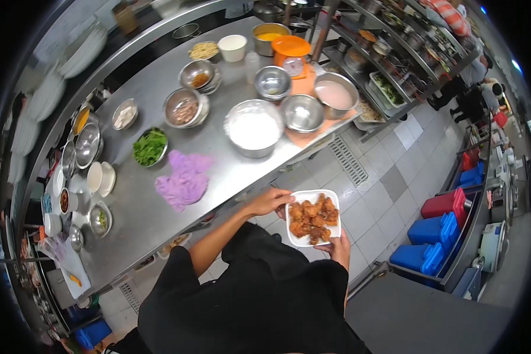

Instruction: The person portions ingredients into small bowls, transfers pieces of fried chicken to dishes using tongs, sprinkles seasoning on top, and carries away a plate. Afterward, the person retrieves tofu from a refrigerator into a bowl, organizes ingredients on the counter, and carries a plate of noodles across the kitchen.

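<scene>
A white square tray [291, 234] of browned, glazed food pieces [314, 219] is held level in front of my body, over the tiled floor. My left hand [269, 202] grips its upper left edge, with the thumb on the rim and the other fingers partly hidden. At the lower right corner, my right hand [340, 249] holds the tray, its fingers partly under it. The steel table's near edge lies just beyond my left hand, with a purple cloth [184, 180] on it. A large bowl of white powder [253, 127] stands farther along.
Metal bowls, including one of green leaves [150, 147], cover parts of the steel table [218, 168]. An orange scale [291, 56] stands at its far end. Shelving [389, 44] is at upper right, blue bins [433, 231] at right, a grey surface [419, 312] at lower right. People [484, 94] stand farther off.
</scene>
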`<state>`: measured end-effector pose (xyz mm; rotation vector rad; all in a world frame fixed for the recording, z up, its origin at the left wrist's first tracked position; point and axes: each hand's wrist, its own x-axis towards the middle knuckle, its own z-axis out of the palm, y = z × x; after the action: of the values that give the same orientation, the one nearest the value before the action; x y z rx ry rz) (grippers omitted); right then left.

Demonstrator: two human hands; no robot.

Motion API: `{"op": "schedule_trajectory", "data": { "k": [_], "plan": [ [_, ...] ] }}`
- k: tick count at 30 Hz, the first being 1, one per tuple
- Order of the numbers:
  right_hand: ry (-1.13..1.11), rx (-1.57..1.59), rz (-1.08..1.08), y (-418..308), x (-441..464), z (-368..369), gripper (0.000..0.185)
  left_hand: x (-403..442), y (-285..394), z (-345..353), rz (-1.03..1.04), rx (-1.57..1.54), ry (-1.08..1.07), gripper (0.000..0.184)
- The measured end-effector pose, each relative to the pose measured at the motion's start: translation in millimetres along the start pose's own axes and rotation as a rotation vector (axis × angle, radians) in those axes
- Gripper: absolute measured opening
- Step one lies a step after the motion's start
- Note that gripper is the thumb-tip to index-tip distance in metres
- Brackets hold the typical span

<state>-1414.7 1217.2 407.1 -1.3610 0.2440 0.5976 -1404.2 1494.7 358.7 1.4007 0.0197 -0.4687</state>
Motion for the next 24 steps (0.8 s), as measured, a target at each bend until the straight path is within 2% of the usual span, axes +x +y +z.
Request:
{"op": "schedule_trajectory", "data": {
  "k": [1,4,6,8,9,11,12,13,14,15,16,18,21,23,24],
  "plan": [
    [0.019,0.044,-0.030,-12.9,1.1,-21.1,0.049,25.2,-0.5,15.3,0.005,-0.076,-0.032,0.046],
    [0.138,0.169,-0.133,-26.2,24.2,-94.1,0.048,89.5,14.9,59.9,-0.078,-0.177,-0.064,0.050],
    [0.183,0.175,-0.149,-36.5,46.4,-148.8,0.047,146.8,-18.8,73.8,-0.126,-0.082,-0.052,0.055],
    [0.262,0.244,-0.215,-56.0,67.9,-197.0,0.046,199.5,-43.5,87.9,-0.296,0.236,-0.160,0.057],
    [0.258,0.248,-0.215,-59.3,81.0,-222.1,0.046,225.3,-54.0,97.3,-0.389,0.308,-0.199,0.058],
    [0.387,0.328,-0.288,-74.0,104.3,-275.1,0.046,284.5,-87.2,119.3,-0.553,0.439,-0.323,0.058],
    [0.451,0.351,-0.312,-81.5,113.2,-301.8,0.046,317.6,-109.1,131.0,-0.473,0.575,-0.424,0.058],
    [0.479,0.393,-0.288,-92.4,119.4,-329.3,0.045,351.9,-150.9,139.4,-0.371,0.659,-0.479,0.067],
    [0.523,0.459,-0.289,-102.5,128.4,-352.5,0.044,380.1,-139.7,157.3,-0.323,0.754,-0.463,0.074],
    [0.548,0.442,-0.324,-112.1,134.9,-379.2,0.044,419.9,-127.5,174.6,-0.403,0.935,-0.539,0.081],
    [0.544,0.428,-0.383,-120.9,160.1,-408.9,0.044,478.8,-113.4,179.8,-0.395,1.066,-0.612,0.083],
    [0.675,0.394,-0.395,-136.3,165.5,-457.3,0.044,567.5,-96.4,215.8,-0.405,1.302,-0.844,0.087],
    [0.865,0.550,-0.436,-164.6,170.0,-521.6,0.038,675.6,-58.5,281.7,-0.256,1.439,-0.995,0.084],
    [0.920,0.582,-0.480,-183.7,195.7,-584.3,0.042,768.8,-31.5,321.3,-0.186,1.226,-0.876,0.075],
    [0.962,0.594,-0.476,-189.9,204.5,-616.1,0.046,808.1,-19.2,343.8,-0.158,1.247,-0.895,0.075]
  ]
}}
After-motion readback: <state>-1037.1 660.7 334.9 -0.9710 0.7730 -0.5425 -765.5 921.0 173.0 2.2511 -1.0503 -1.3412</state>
